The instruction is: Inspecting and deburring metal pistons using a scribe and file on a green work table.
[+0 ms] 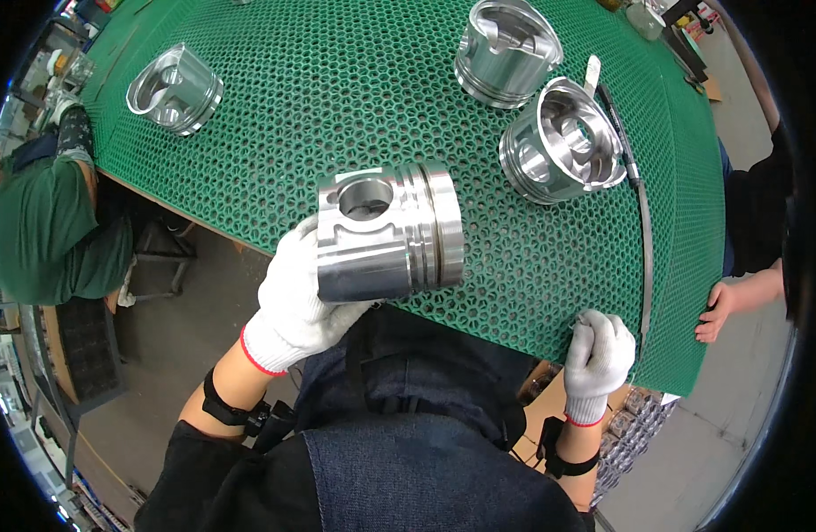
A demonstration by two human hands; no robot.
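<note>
A shiny metal piston [364, 257] lies on its side in the air above the near edge of the green mat. Its round pin hole faces up and its grooved end points right. My left hand [297, 293], in a white knitted glove, is closed around it from below and the left; the piston hides some of the fingers. At the mat's near right edge rests my right hand [599, 355], also gloved, its fingers curled closed. Whatever those fingers may hold is hidden. Between that hand and the far pistons runs a long thin dark tool with a flat metal strip [646, 257].
Two more pistons [506, 53] [559, 142] stand at the far right of the green honeycomb mat [275, 115], and another piston [176, 89] at the far left. A white-handled tool [592, 75] lies beside them. People are at both sides; one person's hand [717, 312] is near the right edge.
</note>
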